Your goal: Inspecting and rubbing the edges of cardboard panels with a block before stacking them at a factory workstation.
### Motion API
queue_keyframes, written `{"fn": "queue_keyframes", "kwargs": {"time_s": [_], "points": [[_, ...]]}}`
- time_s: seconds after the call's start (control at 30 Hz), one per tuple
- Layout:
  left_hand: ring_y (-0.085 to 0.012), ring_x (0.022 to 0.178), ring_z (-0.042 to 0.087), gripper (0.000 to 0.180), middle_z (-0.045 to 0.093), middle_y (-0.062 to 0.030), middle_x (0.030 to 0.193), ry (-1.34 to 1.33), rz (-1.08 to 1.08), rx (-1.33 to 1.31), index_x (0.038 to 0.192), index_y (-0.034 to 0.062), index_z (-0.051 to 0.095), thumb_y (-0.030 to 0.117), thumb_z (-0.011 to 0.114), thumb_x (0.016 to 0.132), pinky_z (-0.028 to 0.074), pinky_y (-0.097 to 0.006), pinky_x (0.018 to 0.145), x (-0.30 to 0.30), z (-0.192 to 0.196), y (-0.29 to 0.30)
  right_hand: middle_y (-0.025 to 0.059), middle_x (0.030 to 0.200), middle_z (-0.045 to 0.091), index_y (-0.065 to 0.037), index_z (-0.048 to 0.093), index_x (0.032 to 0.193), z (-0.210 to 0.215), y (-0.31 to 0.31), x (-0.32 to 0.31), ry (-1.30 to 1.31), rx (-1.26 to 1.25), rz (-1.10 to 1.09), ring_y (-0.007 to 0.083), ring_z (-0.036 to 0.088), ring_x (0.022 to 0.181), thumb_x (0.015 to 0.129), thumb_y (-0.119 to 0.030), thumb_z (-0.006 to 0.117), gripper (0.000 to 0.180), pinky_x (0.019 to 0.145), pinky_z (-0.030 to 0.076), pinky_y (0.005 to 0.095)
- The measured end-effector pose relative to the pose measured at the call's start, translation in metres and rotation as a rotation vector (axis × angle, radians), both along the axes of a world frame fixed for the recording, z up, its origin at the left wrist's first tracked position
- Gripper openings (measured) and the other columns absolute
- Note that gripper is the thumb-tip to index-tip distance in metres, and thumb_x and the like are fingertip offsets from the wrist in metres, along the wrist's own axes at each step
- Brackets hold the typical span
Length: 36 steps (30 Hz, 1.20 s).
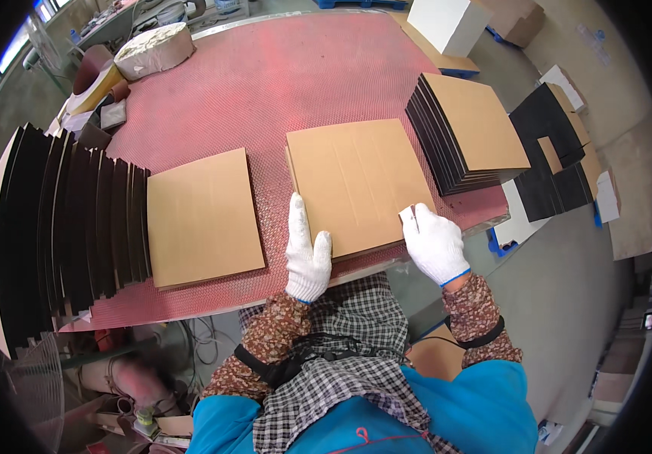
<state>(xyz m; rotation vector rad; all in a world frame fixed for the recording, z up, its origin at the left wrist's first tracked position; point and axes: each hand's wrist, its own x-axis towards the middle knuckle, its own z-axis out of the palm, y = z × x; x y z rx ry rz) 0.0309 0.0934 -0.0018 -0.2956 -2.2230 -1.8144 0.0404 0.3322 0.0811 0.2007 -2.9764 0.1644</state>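
Observation:
In front of me lies a flat tan cardboard panel (pixel 360 181) with faint creases, on a red textured tabletop (pixel 280 76). My left hand (pixel 309 253), in a white knit glove, rests at its near left corner. The index finger stretches along the left edge and the thumb stands apart. My right hand (pixel 433 240), also gloved, is closed at the near right corner. A small dark brown piece (pixel 407 215) shows between its fingertips, too small to name. Left of the panel lies another tan panel or thin stack (pixel 205 216).
A row of dark-edged boards (pixel 76 219) stands at the left. At the right is a stack of tan-topped, black-sided boards (pixel 469 125). A white round block (pixel 154 51) sits at the far left. Black boards (pixel 557 155) lie beyond the table's right edge.

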Motion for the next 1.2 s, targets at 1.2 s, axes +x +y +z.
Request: {"fn": "queue_keyframes", "kwargs": {"time_s": [1.2], "points": [[-0.0361,0.155,0.03,0.075,0.027,-0.026,0.167,0.002,0.027,0.035,0.162,-0.0048,0.024,0.003,0.054,0.093,0.026,-0.04,0.125,0.0,-0.009,0.001,0.0196,0.069,0.066,-0.007,0.059,0.092,0.013,-0.031,0.006,-0.077,0.009,0.029,0.04,0.068,0.063,0.106,-0.032,0.052,0.03,0.058,0.055,0.0514]]}}
